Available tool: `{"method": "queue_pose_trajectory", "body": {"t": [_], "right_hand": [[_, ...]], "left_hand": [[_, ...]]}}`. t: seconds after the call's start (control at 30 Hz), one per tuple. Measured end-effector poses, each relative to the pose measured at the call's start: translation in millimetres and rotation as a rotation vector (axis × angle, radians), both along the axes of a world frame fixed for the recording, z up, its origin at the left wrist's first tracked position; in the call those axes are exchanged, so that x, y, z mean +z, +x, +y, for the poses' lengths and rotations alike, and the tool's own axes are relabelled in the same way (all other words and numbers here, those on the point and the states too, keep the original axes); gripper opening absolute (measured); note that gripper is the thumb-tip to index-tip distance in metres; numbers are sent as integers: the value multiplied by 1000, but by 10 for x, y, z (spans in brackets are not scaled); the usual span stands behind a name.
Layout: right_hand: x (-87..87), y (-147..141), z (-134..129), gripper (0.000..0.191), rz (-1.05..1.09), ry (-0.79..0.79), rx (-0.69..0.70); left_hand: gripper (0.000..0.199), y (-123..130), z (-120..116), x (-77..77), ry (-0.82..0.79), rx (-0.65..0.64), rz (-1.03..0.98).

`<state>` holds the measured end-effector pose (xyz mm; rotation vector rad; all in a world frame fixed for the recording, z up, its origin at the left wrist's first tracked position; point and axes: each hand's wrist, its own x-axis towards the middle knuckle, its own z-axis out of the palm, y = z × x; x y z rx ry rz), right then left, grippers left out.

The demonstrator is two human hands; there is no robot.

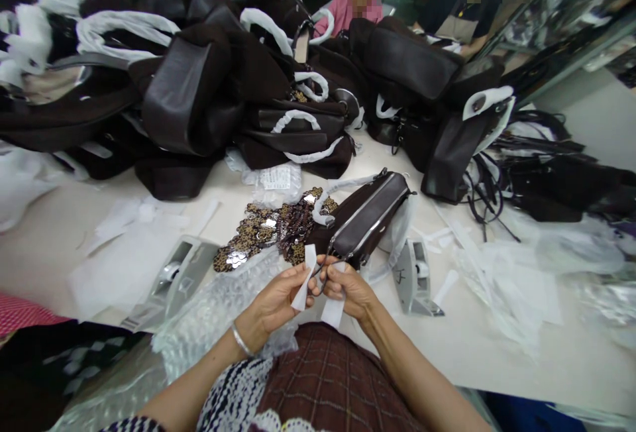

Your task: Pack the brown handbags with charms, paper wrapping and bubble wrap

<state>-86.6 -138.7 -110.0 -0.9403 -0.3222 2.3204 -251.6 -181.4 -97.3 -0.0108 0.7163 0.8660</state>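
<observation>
Close together at the near edge of the table, both my hands work at a thin dark cord at the near end of a dark brown handbag [370, 213]. My left hand [285, 293] pinches a white paper strip [304, 279] along with the cord. A second white paper strip [332, 311] hangs from my right hand [350, 289], whose fingers are also closed by the cord. The bag lies on its side with two zips showing and a white-wrapped handle [322, 210]. Beside it lie patterned, shiny tags [256, 230].
Piled dark bags [189, 87] with white-wrapped handles fill the back. Grey tape dispensers stand left [181, 279] and right [415, 279]. Bubble wrap [213, 313] lies near my left arm. Plastic sheets [517, 279] spread at right. Two people sit across the table.
</observation>
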Motion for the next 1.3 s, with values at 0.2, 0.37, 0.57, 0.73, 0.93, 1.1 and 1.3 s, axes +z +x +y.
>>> {"method": "queue_pose_trajectory", "body": {"t": [0.2,0.37,0.57,0.73,0.93,1.1,1.3], "right_hand": [[-78,0,-22,33,-25,19,-4],[-82,-10,-36,28,-12,45,-72],[33,-66,-13,30,-21,77,-133],[49,-84,-43,26,-62,111,-138],[8,-91,-64,28,-133,144,-160],[5,-107,-66,29,-185,173,-163],[25,-146,-77,32,-229,165,-199]], "left_hand": [[32,-118,9,39,136,-50,253],[28,-378,-55,52,362,-170,817],[22,-549,-103,67,446,-397,915],[26,-573,-100,52,495,-493,826],[31,-612,-122,24,452,-499,706],[35,-564,-96,79,425,-500,628],[34,-339,-85,164,442,-433,770]]}}
